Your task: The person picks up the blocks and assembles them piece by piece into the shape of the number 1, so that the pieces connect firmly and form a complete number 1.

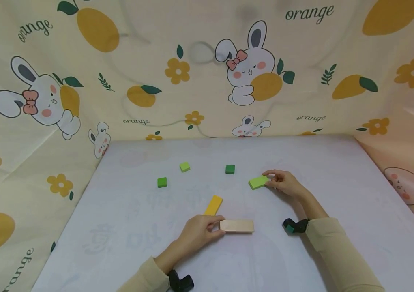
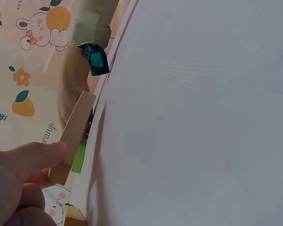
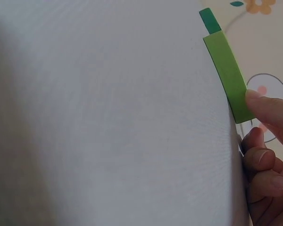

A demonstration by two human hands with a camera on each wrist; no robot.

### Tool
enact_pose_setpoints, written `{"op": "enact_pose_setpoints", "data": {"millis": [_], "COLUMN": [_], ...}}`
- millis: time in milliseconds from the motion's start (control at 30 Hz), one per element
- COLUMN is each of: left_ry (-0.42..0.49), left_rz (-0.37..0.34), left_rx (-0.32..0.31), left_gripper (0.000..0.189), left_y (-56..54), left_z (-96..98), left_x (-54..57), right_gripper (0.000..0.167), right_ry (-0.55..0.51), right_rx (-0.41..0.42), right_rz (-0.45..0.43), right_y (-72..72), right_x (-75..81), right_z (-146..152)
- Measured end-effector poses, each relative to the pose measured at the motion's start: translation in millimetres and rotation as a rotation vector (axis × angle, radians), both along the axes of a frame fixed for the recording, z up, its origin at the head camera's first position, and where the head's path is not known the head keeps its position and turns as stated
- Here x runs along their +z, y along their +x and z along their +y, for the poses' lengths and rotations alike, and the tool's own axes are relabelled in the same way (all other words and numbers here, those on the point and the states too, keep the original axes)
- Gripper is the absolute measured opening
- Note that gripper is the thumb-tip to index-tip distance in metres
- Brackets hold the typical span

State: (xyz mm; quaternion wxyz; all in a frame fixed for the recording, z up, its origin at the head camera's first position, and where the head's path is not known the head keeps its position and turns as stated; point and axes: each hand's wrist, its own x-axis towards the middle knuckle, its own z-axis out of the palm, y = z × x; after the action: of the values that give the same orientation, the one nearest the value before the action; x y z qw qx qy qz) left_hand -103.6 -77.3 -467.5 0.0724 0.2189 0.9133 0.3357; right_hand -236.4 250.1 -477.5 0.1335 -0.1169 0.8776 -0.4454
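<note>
Tan sleeves [image 1: 342,251] nearest me, both forearms in over the white table [image 1: 130,243], a black device [image 1: 181,282] at the left wrist and another black device [image 1: 294,226] at the right.

Left hand [image 1: 200,232]: thumb and fingers close together, pinching the left end of a pale wooden block [image 1: 238,226]. Block is plain, oblong, smooth, long side running left to right; can't tell if it sits on the table or is slightly raised. Yellow block [image 1: 214,204] just beyond that hand, slanted, near end hidden behind the knuckles; contact with the hand unclear.

Right hand [image 1: 285,183], farther out: thumb and forefinger pinch the right end of a light green block [image 1: 256,183]; remaining fingers curled under, per the wrist view. Block is oblong, flat-faced, set at a slant, left end free. Can't tell if it's raised.

Past those, three small squarish pieces, well apart: mid-green piece [image 1: 161,182] at left, dark green piece [image 1: 230,169] toward the right, lime piece [image 1: 185,167] between.

Farthest, cream backdrop [image 1: 192,24] printed with rabbits, oranges, flowers, "orange" lettering.
</note>
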Motion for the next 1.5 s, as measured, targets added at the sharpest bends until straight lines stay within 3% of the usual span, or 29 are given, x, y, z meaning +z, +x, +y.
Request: {"op": "enact_pose_setpoints", "data": {"millis": [333, 767, 1033, 1500], "left_ry": [0.001, -0.164, -0.187, -0.193], "left_rz": [-0.029, 0.073, 0.101, 0.048], "left_rx": [0.023, 0.049, 0.089, 0.099], "left_gripper": [0.035, 0.034, 0.034, 0.037], "left_y": [1.8, 4.2, 4.2, -0.2], "left_z": [-7.0, -3.5, -1.6, 0.3], "left_x": [-5.6, -3.3, -3.1, -1.2], "right_gripper": [0.041, 0.041, 0.041, 0.04], "right_ry": [0.007, 0.019, 0.01, 0.005], "right_rx": [-0.018, -0.03, -0.026, -0.023], "right_rz": [-0.016, -0.034, -0.014, -0.017], "right_y": [-1.8, -2.3, -1.7, -3.8], "right_x": [-5.9, -7.3, -6.1, -6.5], "right_z": [3.2, 2.7, 2.7, 1.6]}}
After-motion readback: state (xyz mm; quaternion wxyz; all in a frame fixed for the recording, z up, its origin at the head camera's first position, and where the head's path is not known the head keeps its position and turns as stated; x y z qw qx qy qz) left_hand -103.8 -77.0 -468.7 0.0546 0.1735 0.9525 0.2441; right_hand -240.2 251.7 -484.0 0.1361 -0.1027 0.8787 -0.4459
